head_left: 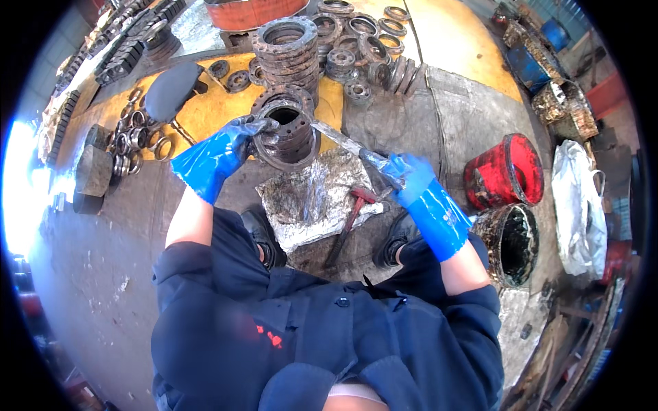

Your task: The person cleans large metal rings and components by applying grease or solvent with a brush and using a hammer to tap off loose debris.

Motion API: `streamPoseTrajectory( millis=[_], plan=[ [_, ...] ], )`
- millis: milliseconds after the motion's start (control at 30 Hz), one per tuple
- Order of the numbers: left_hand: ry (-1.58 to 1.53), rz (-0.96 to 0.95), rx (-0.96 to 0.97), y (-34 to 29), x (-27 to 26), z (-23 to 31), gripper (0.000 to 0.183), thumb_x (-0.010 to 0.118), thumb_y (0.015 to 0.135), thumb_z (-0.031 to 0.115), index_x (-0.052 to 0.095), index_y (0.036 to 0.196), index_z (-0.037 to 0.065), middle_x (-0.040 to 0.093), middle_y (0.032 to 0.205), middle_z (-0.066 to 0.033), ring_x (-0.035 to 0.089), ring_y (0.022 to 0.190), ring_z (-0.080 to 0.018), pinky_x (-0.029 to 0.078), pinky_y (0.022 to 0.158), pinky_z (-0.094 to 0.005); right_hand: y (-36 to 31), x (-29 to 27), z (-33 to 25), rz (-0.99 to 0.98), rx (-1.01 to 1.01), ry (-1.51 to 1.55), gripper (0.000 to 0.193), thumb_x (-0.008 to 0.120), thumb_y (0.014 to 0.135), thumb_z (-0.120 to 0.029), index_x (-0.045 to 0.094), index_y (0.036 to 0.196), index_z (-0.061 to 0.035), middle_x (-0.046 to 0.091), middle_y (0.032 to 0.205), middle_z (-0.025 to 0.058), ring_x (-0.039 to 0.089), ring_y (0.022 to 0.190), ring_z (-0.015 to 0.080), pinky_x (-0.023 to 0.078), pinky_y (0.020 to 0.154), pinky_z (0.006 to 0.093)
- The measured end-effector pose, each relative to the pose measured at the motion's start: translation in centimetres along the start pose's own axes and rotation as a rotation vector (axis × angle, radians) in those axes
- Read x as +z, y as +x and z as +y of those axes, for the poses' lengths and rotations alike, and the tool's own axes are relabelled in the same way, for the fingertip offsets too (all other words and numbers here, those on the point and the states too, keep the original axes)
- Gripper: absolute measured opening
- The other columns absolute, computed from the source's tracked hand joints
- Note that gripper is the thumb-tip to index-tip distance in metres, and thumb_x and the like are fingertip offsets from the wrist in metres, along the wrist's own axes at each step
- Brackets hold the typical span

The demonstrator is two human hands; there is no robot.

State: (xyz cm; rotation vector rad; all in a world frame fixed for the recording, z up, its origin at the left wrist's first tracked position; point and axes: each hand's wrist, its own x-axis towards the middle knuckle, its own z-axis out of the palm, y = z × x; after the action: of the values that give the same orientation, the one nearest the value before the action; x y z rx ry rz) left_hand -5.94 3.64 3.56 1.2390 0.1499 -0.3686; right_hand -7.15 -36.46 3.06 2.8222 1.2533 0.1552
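Workshop, stacked metal rings (286,60), hammer (350,222), bucket (488,181)

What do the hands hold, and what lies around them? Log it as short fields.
Left hand: blue glove, gripping a flanged metal part
Right hand: blue glove, holding a flat-bladed tool, tip by that part
Between feet: red-headed hammer, partly on a stained pale sheet
Ahead: stacked metal rings
Right side: red bucket, grimy can

Glossy blue gloves (433,209), navy jacket (322,335)
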Motion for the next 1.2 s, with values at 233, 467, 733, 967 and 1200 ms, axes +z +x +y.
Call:
streamPoseTrajectory(
  millis=[233,467,733,967,1200],
  plan=[
    [0.347,-0.155,0.064,0.2,-2.0,0.0,0.027,0.064,0.093,0.012,0.067,0.119,0.002,0.071,0.112,-0.0094,0.068,0.100,-0.0184,0.054,0.086,-0.0303,-0.9,-2.4,-0.9,0.119,-0.068,-0.042,0.056,0.060,0.083,-0.020,0.054,0.139,-0.0280,0.067,0.092,0.0042,0.066,0.077,0.0257,0.052,0.059,0.0420],
    [0.697,-0.227,0.194,0.5,-2.9,-0.1,0.024,0.065,0.091,0.015,0.068,0.111,0.001,0.066,0.091,-0.0102,0.063,0.079,-0.0198,0.052,0.070,-0.0345,-1.1,-2.8,-1.1,0.050,-0.129,-0.076,0.057,0.057,0.085,-0.010,0.054,0.138,-0.0280,0.070,0.107,0.0047,0.069,0.075,0.0249,0.053,0.056,0.0400],
    [0.310,-0.145,-0.204,-1.5,-1.2,1.7,0.026,0.063,0.093,0.021,0.068,0.106,-0.001,0.062,0.078,-0.0084,0.060,0.067,-0.0183,0.050,0.062,-0.0343,-1.3,-3.8,-1.5,0.136,-0.235,-0.099,0.046,0.062,0.087,-0.023,0.059,0.132,-0.0271,0.070,0.106,0.0046,0.069,0.072,0.0229,0.054,0.052,0.0380],
    [0.300,-0.129,-0.240,-1.3,-1.0,1.7,0.030,0.060,0.094,0.026,0.069,0.102,-0.002,0.058,0.066,-0.0068,0.057,0.056,-0.0169,0.048,0.054,-0.0341,-1.5,-3.8,-2.4,0.001,-0.200,-0.050,0.055,0.055,0.088,-0.009,0.054,0.139,-0.0298,0.066,0.126,0.0011,0.068,0.065,0.0218,0.053,0.053,0.0378],
    [0.290,-0.203,-0.259,-1.1,-1.2,2.7,0.022,0.064,0.090,0.014,0.069,0.106,0.000,0.066,0.078,-0.0114,0.065,0.069,-0.0231,0.053,0.063,-0.0354,-1.9,-2.2,-2.3,0.101,-0.172,-0.063,0.058,0.057,0.086,-0.009,0.053,0.140,-0.0290,0.066,0.127,0.0018,0.069,0.068,0.0218,0.053,0.053,0.0370]
  ],
)
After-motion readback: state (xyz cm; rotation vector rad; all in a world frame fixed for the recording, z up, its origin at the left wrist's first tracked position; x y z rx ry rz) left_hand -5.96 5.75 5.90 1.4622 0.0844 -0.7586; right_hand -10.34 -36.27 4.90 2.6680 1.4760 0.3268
